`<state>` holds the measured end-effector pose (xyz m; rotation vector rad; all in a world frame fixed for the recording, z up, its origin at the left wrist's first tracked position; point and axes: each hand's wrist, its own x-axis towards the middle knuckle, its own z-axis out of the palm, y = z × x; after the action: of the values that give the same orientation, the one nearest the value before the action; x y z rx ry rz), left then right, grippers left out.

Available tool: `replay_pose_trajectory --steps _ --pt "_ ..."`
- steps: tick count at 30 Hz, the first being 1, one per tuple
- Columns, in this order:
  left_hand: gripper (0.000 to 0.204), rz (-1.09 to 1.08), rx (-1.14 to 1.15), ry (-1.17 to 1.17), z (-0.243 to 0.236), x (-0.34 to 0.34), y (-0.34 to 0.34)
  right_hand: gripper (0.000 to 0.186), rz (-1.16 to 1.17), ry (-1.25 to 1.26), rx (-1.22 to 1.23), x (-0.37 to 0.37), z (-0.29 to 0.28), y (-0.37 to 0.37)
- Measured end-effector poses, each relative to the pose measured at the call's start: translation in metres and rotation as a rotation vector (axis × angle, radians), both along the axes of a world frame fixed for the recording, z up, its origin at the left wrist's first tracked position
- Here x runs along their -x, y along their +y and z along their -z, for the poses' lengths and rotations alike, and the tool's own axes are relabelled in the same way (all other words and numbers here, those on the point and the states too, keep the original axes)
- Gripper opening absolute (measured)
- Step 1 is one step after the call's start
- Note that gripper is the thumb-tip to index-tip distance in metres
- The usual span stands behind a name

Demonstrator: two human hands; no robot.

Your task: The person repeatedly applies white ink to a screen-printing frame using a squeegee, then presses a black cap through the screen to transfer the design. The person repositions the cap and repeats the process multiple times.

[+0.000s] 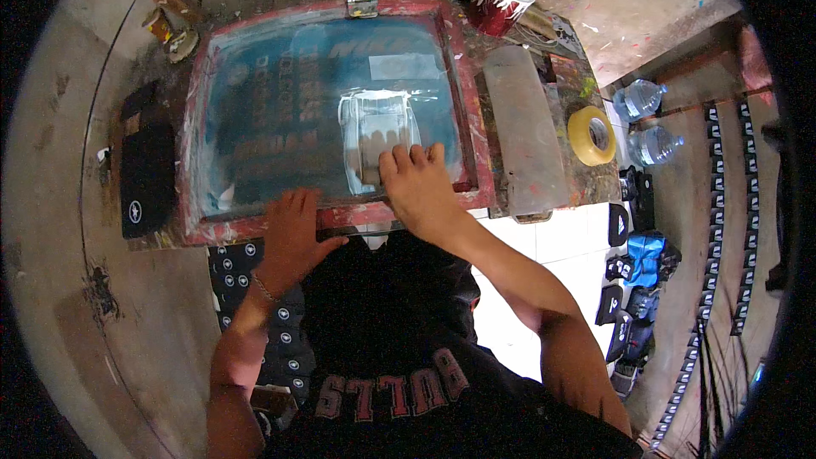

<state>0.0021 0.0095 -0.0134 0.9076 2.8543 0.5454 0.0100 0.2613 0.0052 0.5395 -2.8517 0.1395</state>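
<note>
The squeegee (374,149) rests on the blue screen (280,110), near the frame's (476,132) front edge, with the right hand (416,183) closed around it and the left hand (289,225) flat and open on that edge, white ink (378,110) already spread behind it, so 1 pull seems nearly finished.

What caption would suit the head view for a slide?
Right hand presses a squeegee on a red-framed printing screen; left hand steadies the frame's near edge.
</note>
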Motion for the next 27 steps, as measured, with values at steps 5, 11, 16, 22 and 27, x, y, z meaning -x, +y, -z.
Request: replay_pose_trajectory --steps 5,11,16,22,27 --pt "0.062 -0.013 -0.038 0.076 0.020 -0.002 0.003 0.028 0.013 0.023 0.004 -0.020 0.006 -0.003" --pt "0.045 -0.010 -0.029 0.021 -0.011 0.000 0.005 0.036 0.016 0.038 -0.027 -0.031 -0.012 -0.010" --pt "0.056 -0.185 -0.138 -0.191 -0.111 0.034 0.002 0.050 -0.017 0.317 0.091 -0.006 -0.085 -0.001" --pt "0.042 -0.108 -0.488 0.625 -0.173 0.063 0.011 0.056 -0.006 0.417 0.060 0.069 -0.182 0.011" --pt "0.023 0.061 -0.558 0.215 -0.082 0.037 0.085 0.056 0.118 0.093 0.148 0.090 -0.243 0.008"
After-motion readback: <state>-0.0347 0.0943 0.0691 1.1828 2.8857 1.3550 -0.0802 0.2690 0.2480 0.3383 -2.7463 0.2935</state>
